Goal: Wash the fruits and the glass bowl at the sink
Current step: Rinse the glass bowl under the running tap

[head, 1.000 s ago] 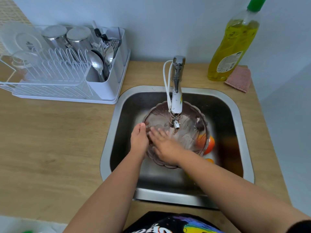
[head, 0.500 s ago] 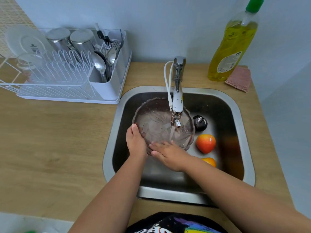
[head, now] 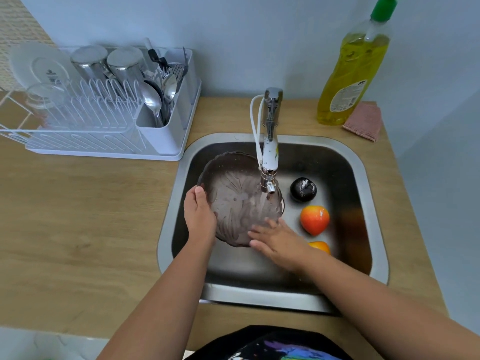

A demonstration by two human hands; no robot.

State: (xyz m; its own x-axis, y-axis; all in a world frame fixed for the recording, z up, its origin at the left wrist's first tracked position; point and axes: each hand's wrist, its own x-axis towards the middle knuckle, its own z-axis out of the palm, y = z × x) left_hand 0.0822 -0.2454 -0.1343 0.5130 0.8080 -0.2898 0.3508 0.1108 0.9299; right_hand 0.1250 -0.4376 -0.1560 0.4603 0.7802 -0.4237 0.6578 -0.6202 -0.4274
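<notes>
Glass bowl shifted left under tap, uncovering dark fruit
Left hand grips rim; right hand flat, fingers spread on bowl

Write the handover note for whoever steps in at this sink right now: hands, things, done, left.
Left hand grips the glass bowl by its left rim, tilted under the tap, over the sink.
Right hand has its fingers spread flat on the bowl's lower right edge, rubbing or steadying it.
Dark fruit, red-orange fruit and orange fruit lie on the sink floor, right of the bowl.
Done: bowl washing is under way.
Left: finish the bowl, set it aside, then wash the three fruits. Soap bottle and dish rack stand on the counter.
</notes>
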